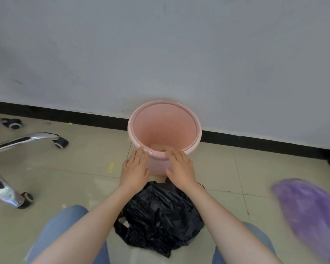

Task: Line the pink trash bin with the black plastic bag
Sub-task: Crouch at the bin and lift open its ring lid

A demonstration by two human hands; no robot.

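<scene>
Head view looks down on the pink trash bin (pixel 164 128), which stands upright on the tiled floor (pixel 88 164) close to the black skirting board (pixel 255 142) at the foot of a pale grey wall (pixel 160 54). Its mouth is open and unlined; a little debris seems to lie at the bottom, too blurred to make out. The left hand (pixel 134 168) rests flat against the near left side of the bin, fingers (pixel 141 155) spread and straight, reaching the rim and gripping nothing. The right hand (pixel 180 168) lies over the near right part of the rim, its fingers likewise loose and extended, with the tips at the lip; it holds nothing either.

Just behind the hands, between the person's knees in blue jeans (pixel 65 231), the black plastic bag (pixel 160 216) sits crumpled on the floor, its far edge near the base of the bin, and one handle loop sticks out on its left side. Neither hand touches it.

To the right, a purple plastic bag (pixel 309 212) lies on the floor, blurred and partly cut by the frame edge, well apart from the bin. On the left is the chrome base of an office chair (pixel 17 141), with three of its castor wheels in sight. A small yellow scrap (pixel 111 167) lies on the tiles between the chair base and the left hand.
</scene>
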